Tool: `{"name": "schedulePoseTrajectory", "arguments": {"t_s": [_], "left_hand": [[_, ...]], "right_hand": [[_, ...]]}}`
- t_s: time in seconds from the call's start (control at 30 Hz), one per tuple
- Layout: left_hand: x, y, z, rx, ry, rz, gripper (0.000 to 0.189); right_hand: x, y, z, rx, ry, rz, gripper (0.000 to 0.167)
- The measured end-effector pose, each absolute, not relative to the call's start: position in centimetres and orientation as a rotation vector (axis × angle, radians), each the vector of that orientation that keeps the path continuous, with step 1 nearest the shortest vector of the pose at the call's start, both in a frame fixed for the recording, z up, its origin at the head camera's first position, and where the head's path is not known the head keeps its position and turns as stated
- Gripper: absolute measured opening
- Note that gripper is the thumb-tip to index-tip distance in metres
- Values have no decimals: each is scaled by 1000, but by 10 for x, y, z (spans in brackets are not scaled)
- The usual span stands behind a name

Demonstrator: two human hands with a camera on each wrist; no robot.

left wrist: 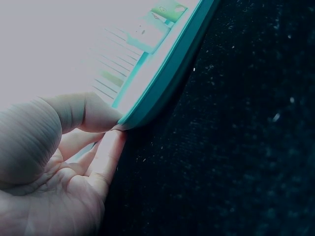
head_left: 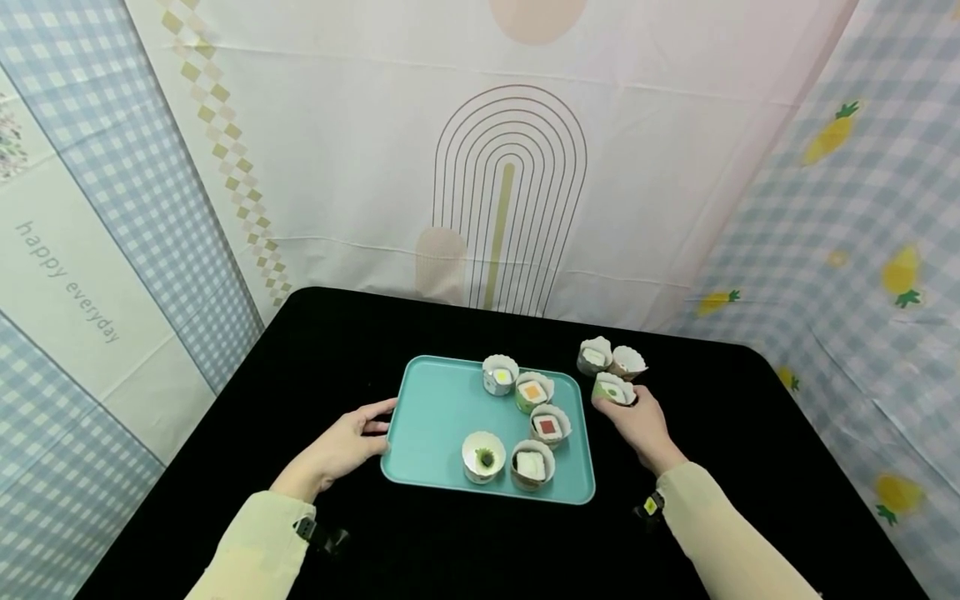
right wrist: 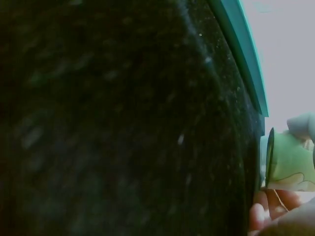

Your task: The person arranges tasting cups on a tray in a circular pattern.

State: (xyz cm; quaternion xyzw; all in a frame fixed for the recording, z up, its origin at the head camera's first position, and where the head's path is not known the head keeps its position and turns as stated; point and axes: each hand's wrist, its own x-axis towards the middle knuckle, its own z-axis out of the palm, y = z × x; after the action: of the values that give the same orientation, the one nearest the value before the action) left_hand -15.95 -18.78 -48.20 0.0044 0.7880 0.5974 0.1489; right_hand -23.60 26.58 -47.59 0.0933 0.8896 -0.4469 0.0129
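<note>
Loading of a pale turquoise rectangular tray with rounded corners (head_left: 442, 417) on a black tabletop (head_left: 480, 542); step in hand, by judgement, the fetching of one more cup. Left hand (head_left: 351, 443) pinching the rim at the tray's left side, thumb above and finger beneath, apparently for steadiness. Right hand (head_left: 637, 427) clamped on a green, scalloped, paper-like cup with a white, green-marked filling (head_left: 614, 389), off the tray, just beyond the right edge; whether lifted or resting, impossible to tell. Just behind, close together: a grey scalloped cup with a white filling (head_left: 595, 356) and a brown cup with a white interior (head_left: 628, 362). Already on the tray, in a curve along the right side: a whitish cup with a yellow-marked filling (head_left: 500, 376), a green cup with an orange-topped filling (head_left: 533, 392), a brown cup with a red-topped filling (head_left: 550, 426), a brown cup with a plain white filling (head_left: 532, 465) and a white cup with a dark-centred green filling (head_left: 483, 457). Next move probably calling for clearance over the rim, then a level, unhurried placement on bare surface without nudging neighbours.
</note>
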Motion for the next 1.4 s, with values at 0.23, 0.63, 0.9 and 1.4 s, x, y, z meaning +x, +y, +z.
{"name": "schedulePoseTrajectory", "arguments": {"t_s": [0.23,0.63,0.9,1.4], "left_hand": [[-160,-187,-481,16,2260,1720,69],[-159,-186,-479,20,2275,1711,70],[-159,-186,-479,19,2276,1714,70],[-159,-187,-482,15,2261,1728,70]], "right_hand": [[-222,275,-468,278,2805,-1383,77],[-205,275,-445,121,2840,-1448,72],[-201,249,-426,-72,2736,-1525,72],[-198,169,-415,-300,2596,-1543,59]]}}
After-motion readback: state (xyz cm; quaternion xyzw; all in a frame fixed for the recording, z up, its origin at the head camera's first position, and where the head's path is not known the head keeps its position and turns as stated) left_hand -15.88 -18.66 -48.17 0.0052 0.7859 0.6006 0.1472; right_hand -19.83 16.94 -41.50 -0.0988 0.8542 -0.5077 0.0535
